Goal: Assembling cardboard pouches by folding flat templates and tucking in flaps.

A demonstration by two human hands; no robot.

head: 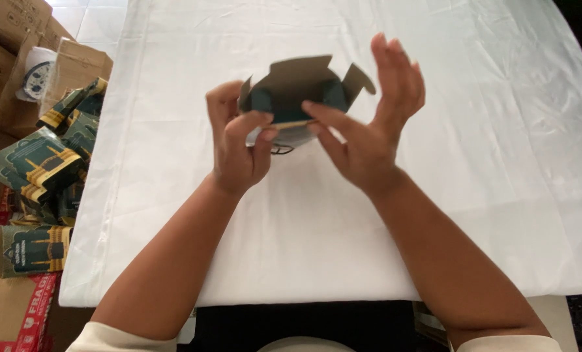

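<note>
White cloth covers the table (434, 215) — at its far middle a dark green cardboard box (297, 98), flaps open, pinched by the left hand (238, 143); the right hand (375, 124) touches it, fingers spread. Folded green boxes (43, 169) lie left.

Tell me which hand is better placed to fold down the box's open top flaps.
Right, probably. The right hand is open, fingers beside the raised flaps; the left hand pinches the small carton box.
</note>
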